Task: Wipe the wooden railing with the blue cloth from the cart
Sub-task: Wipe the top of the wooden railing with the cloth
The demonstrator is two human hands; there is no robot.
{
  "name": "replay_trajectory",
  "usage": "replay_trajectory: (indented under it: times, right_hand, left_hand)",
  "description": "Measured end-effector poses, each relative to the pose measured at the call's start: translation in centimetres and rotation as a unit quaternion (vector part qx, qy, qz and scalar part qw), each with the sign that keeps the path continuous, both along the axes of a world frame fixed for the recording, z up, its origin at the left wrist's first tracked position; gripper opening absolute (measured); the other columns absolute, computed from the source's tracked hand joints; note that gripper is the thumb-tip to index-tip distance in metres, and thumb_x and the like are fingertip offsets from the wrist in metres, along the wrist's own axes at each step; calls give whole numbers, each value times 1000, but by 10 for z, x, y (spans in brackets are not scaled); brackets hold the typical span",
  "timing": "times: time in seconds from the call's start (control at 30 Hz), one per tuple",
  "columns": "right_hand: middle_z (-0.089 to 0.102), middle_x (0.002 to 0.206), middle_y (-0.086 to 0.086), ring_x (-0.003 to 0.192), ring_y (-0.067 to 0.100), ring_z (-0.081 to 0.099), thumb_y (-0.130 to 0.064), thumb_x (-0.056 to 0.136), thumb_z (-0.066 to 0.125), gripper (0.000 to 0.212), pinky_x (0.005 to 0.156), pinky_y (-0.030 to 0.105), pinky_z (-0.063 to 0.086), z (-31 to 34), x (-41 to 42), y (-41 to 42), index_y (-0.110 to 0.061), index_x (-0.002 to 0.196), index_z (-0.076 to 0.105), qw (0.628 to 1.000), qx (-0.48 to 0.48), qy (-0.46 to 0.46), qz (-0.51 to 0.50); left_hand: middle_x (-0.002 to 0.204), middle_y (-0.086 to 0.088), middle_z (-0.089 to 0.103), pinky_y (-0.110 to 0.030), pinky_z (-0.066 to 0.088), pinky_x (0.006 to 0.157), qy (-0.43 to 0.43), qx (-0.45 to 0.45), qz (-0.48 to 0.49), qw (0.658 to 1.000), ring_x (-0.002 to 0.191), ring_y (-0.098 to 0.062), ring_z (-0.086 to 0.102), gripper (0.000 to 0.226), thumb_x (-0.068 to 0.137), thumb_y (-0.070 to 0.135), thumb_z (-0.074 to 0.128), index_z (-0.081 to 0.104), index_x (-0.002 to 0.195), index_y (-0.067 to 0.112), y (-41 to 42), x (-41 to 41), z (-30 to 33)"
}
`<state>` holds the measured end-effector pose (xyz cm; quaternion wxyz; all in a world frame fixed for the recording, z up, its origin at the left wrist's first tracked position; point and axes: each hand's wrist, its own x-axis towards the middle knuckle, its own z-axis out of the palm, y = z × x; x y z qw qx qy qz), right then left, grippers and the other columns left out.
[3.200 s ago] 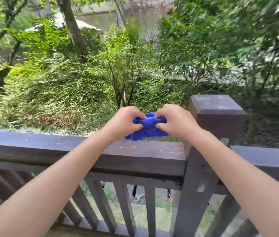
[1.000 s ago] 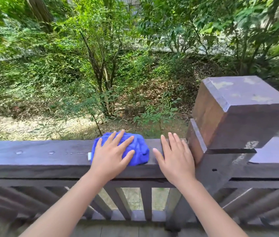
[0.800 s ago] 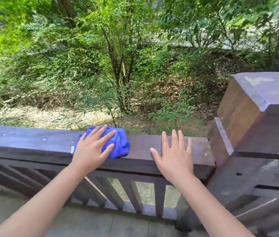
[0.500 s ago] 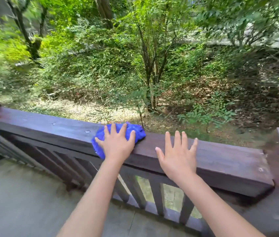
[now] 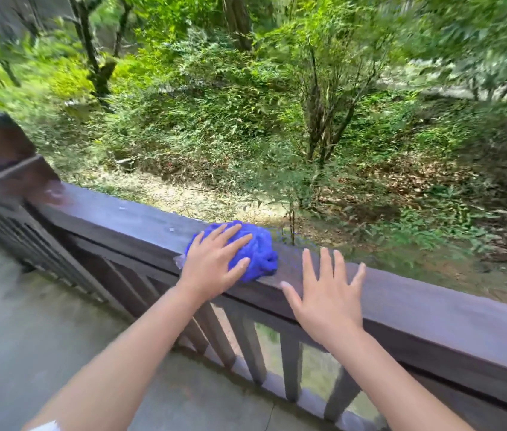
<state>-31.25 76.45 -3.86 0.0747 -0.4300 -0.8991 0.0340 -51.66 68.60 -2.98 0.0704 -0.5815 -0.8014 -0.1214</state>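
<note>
On the flat top of the dark wooden railing (image 5: 127, 222), a bunched blue cloth (image 5: 255, 250) of nubby terry sits under the left hand (image 5: 214, 262). Grip: palm pressed flat, fingers spread over the cloth, not curled round it. Right hand (image 5: 326, 293) lies just beside the cloth on the rail, palm down, fingers fanned, holding nothing. Square post (image 5: 0, 150) caps the railing's far left end. Slim upright balusters (image 5: 246, 343) below the rail. Smooth grey concrete floor (image 5: 28, 321) beneath; leafy shrubs (image 5: 214, 119) beyond.
</note>
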Motion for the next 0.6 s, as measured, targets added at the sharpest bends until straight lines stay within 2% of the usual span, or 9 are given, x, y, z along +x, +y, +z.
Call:
replay_trajectory:
  times: [0.13, 0.2, 0.27, 0.33, 0.43, 0.6]
  right_hand:
    - [19, 154, 15, 142, 32, 11, -64, 86, 17, 76, 110, 63, 2, 1, -41, -7, -17, 146, 8, 1000, -7, -1, -13]
    - [21, 153, 16, 142, 32, 13, -64, 87, 15, 76, 112, 61, 3, 1, -55, -9, -17, 146, 7, 1000, -5, -1, -22]
    - [23, 152, 16, 141, 32, 16, -62, 87, 13, 74, 113, 59, 6, 1, -65, -10, -17, 146, 8, 1000, 1, -1, -28]
    - [26, 151, 14, 140, 31, 18, -60, 88, 12, 73, 114, 57, 8, 2, -75, -12, -17, 146, 9, 1000, 7, 3, -29]
    - [30, 149, 13, 139, 29, 21, -60, 88, 12, 71, 115, 55, 10, 3, -92, -15, -18, 145, 13, 1000, 6, 13, -15]
    - [29, 150, 12, 139, 27, 21, -65, 84, 7, 75, 115, 54, 10, 3, -120, -22, -22, 145, 15, 1000, 5, 9, 5]
  left_hand:
    - [150, 1, 36, -52, 27, 110, -15, -1, 143, 990, 138, -20, 31, 59, 80, 58, 27, 45, 132, 34, -19, -88, 1]
    - [152, -1, 31, -56, 22, 111, -42, -15, 233, 971, 140, -22, 25, 51, 87, 54, 32, 41, 134, 36, -14, -104, 2]
    - [154, 0, 26, -61, 14, 110, -73, -22, 274, 959, 142, -23, 18, 48, 88, 51, 33, 38, 134, 39, -5, -95, 1]
    - [154, 2, 25, -63, 10, 110, -77, -8, 236, 969, 143, -23, 16, 47, 88, 50, 34, 39, 133, 40, -2, -77, -5]
    - [154, 8, 25, -59, 8, 112, -55, 1, 118, 992, 143, -20, 16, 48, 86, 52, 32, 38, 132, 42, -15, -58, -11]
    - [151, 6, 32, -47, 19, 115, 11, -18, -80, 997, 142, -17, 23, 58, 83, 58, 25, 40, 134, 37, -40, -102, -4]
